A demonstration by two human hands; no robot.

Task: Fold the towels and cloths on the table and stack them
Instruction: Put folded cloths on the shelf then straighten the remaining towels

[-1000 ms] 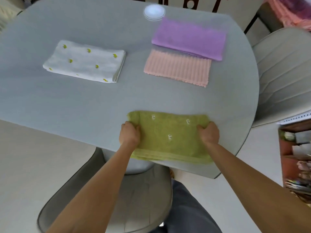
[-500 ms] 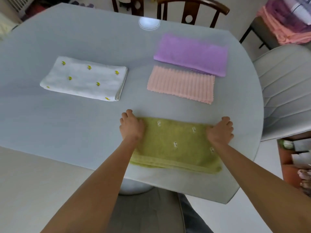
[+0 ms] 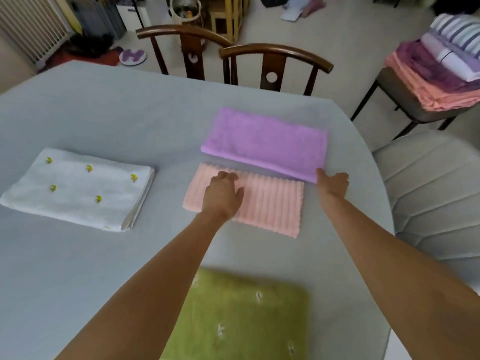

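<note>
1. Table [image 3: 78,268]: grey top with a rounded edge; bears four folded textiles.
2. Green towel [image 3: 241,315]: folded, with small white motifs, at the near edge between the two forearms; no hand on it.
3. Pink ribbed cloth [image 3: 272,206]: folded, flat at mid-table, just before the purple towel.
4. Purple towel [image 3: 267,142]: folded, lying lengthwise beyond the pink cloth; the near long edges touch or nearly touch.
5. White towel [image 3: 78,188]: folded, with yellow motifs, at the table's left side, well apart from the others.
6. Left hand [image 3: 223,196]: palm down over the left part of the pink ribbed cloth, fingers loosely bent at its far edge; whether they grip cannot be told.
7. Right hand [image 3: 333,184]: at the near right corner of the purple towel, just beyond the pink cloth's right end; thumb against the corner, fingers relaxed; grip cannot be told.
8. Two dark wooden chairs [image 3: 275,63]: beyond the table.
9. Stacked linens [image 3: 436,71]: pink, purple and striped, on a seat at far right.
</note>
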